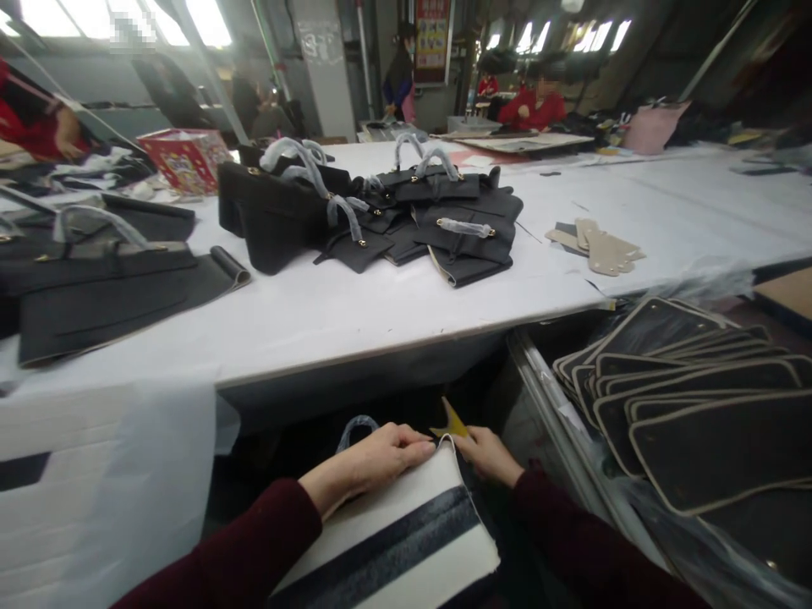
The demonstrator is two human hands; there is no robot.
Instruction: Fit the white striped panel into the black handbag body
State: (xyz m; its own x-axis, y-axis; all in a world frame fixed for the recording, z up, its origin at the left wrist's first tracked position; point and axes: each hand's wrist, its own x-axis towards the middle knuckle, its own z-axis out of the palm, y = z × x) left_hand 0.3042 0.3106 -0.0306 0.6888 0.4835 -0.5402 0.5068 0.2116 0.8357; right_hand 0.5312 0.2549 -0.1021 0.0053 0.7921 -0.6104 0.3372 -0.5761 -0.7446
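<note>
Low in front of me, below the table edge, a white bag body with a dark stripe [406, 541] lies tilted. My left hand [386, 457] grips its upper edge, fingers bent over the rim and thumb side hidden. A looped handle in clear wrap [357, 429] shows just behind that hand; what it joins is hidden. My right hand [493, 457] is closed at the bag's upper right corner, around a small yellow forked piece [452, 420] whose two prongs point up and left. Whether the yellow piece touches the bag's edge I cannot tell.
Dark bags with wrapped handles [285, 203] sit on the long white table [381, 326], more at left [114, 296]. Beige cut pieces [602, 245] lie right. Dark edged panels [716, 423] are stacked at my right. Several people work behind, one in red [536, 108].
</note>
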